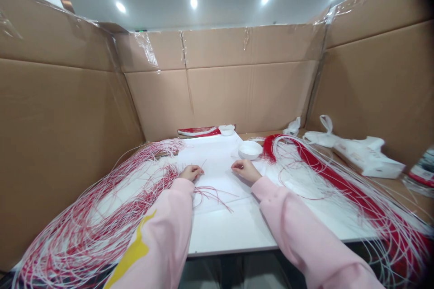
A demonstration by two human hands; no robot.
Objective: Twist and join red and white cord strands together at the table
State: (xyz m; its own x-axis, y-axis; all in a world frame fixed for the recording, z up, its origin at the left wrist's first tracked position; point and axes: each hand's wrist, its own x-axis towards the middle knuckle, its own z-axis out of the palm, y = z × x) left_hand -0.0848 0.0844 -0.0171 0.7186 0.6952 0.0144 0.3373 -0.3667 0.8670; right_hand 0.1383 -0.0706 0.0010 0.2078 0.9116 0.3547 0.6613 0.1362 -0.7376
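My left hand (pixel 192 172) is closed in a pinch above the white sheet, left of the middle. A short thin cord end sticks up by its fingertips. Across from it, my right hand (pixel 247 170) is also pinched, its fingertips pointing left; what it holds is too small to make out. The hands are apart. Loose red and white cords (pixel 213 194) lie on the sheet below my left hand. A white bowl (pixel 250 150) stands just behind my right hand.
A long bundle of pink-and-white cords (pixel 98 207) covers the left side. Red and white cords (pixel 325 171) hang over the right front edge. Behind are a small white bowl (pixel 227 130) and a red bundle (pixel 200 132). A white packet (pixel 373 156) and cardboard walls (pixel 220 90) surround the table.
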